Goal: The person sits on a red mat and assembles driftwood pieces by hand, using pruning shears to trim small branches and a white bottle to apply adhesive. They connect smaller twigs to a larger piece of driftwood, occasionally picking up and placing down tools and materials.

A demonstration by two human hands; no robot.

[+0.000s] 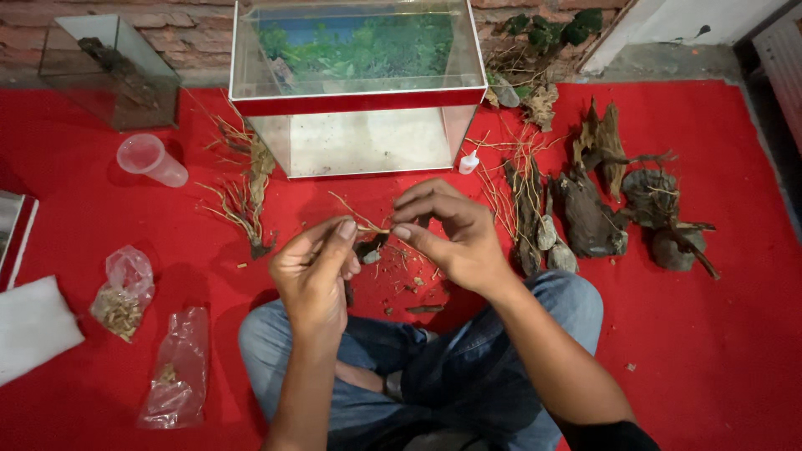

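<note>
On the red carpet (718,334) before the glass tank (359,92), your left hand (313,271) and right hand (447,230) both pinch one thin twig (361,219), lying crosswise between them.

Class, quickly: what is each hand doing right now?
Left hand: closed, pinching one end of a thin twig.
Right hand: closed, pinching the twig's other end.

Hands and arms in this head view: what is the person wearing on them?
Nothing on the left hand or right hand: no gloves, rings or watch visible. Forearms are uncovered; a black sleeve edge shows on the right arm.
</note>
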